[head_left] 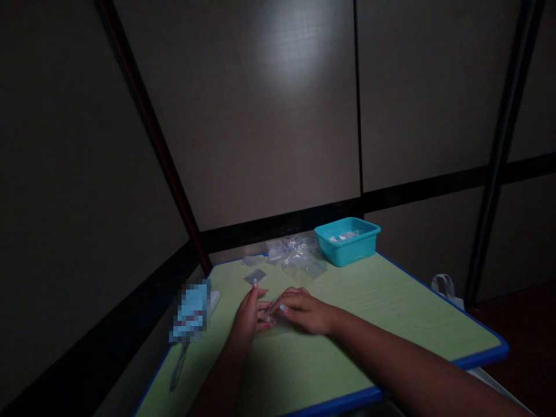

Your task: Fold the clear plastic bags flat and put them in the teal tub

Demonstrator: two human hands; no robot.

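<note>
Over the middle of the green table [347, 359], my left hand [252, 313] is turned with its thumb up and its fingers apart, a clear plastic piece [270, 315] lying against them. My right hand [304, 310] has its fingers closed on the same clear plastic, right beside the left fingers. What the plastic contains, if anything, is too dim to tell. Just beyond my left thumb a small grey flat square [255, 276] lies on the table. Farther back is a pile of clear plastic bags [297, 255].
A turquoise basket [356, 249] with clear plastic inside stands at the back right corner. At the left edge lies a blurred blue item [191, 310] with a strap. A white bag [447, 289] is beyond the right edge, and panelled walls rise behind.
</note>
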